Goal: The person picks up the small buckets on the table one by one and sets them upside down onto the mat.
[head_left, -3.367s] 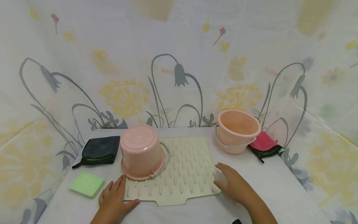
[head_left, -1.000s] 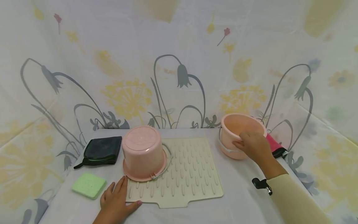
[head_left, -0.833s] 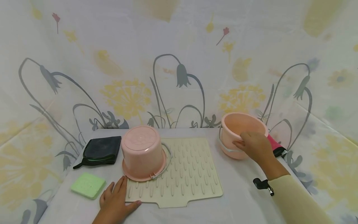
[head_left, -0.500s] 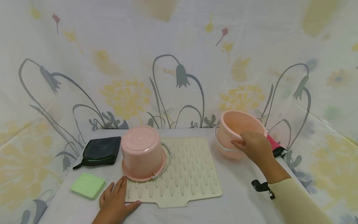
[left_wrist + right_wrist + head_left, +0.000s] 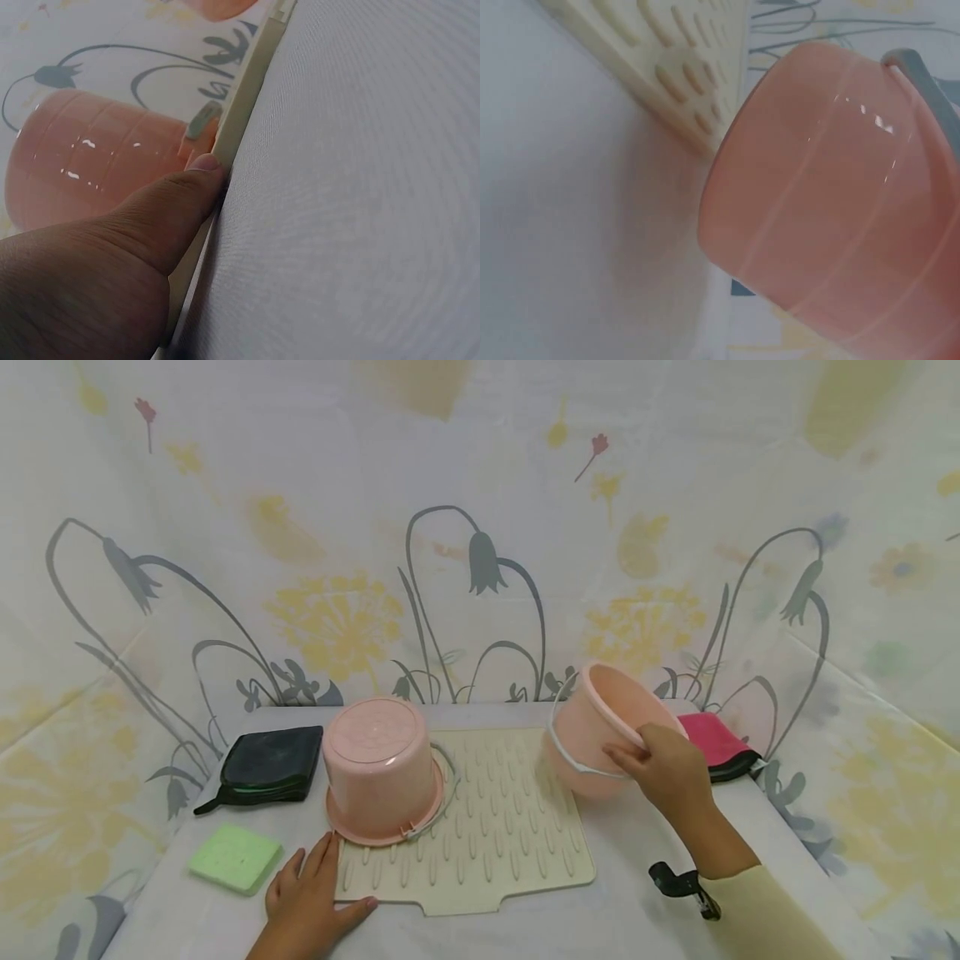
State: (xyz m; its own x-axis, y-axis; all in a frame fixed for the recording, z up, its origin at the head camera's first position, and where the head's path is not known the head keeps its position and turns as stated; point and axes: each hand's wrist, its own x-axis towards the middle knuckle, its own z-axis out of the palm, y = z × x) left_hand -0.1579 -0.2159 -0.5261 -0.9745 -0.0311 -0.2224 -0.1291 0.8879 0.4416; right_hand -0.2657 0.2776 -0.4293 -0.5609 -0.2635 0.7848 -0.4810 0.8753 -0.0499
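Observation:
By its rim, my right hand (image 5: 667, 768) grips a pink bucket (image 5: 581, 743), thumb outside and fingers toward the inside. The bucket is tilted, its mouth facing up and right, and it hangs above the right edge of a cream ridged mat (image 5: 487, 810). In the right wrist view the bucket wall (image 5: 817, 202) fills the right side; the hand is out of sight there. A second pink bucket (image 5: 378, 768) stands upside down on the mat's left part. My left hand (image 5: 303, 902) rests at the mat's front left corner, fingers straight, thumb (image 5: 180, 202) along the front edge.
A green sponge (image 5: 236, 858) lies left of my left hand. Behind it is a black pouch-like item (image 5: 270, 764) with a loop. A pink cloth item with black edging (image 5: 716, 743) lies at the back right. A flower-patterned curtain (image 5: 480, 527) stands behind the table.
My right hand moved from the mat's right edge to the right bucket, gripped its rim, lifted it, tilted it and brought it left. The pink cloth item shows more. My left hand stayed.

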